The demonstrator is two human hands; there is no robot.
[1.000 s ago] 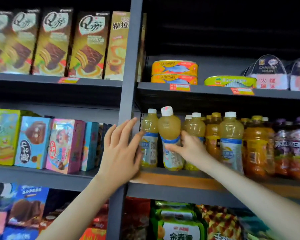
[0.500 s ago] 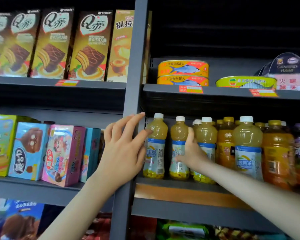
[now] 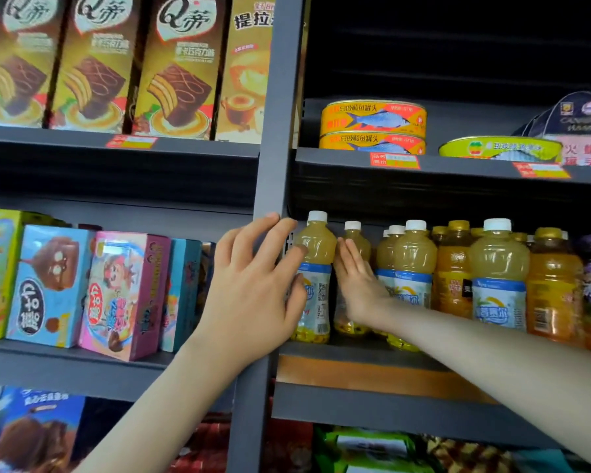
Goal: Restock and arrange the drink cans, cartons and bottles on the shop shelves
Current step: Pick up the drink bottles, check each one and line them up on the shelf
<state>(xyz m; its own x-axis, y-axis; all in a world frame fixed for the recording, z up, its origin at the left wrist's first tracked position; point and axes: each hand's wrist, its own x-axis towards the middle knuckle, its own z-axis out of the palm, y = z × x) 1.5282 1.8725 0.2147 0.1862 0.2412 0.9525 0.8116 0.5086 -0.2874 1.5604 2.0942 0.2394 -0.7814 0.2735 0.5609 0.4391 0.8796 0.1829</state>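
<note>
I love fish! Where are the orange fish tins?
Head view, right half: orange fish tins stacked on the shelf above the juice bottles, left of the green tin.

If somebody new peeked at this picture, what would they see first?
Two bare hands in the middle: the left hand touches the front yellow drink bottle, and the right hand is held flat beside it. Above sit two stacked orange fish tins; top left, chocolate cake boxes.

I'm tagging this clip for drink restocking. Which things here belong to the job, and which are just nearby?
Job: leftmost pale juice bottle, bottle behind it, orange drink bottles, left hand, right hand.
Nearby only: cake boxes, fish tins, snack boxes.
</note>
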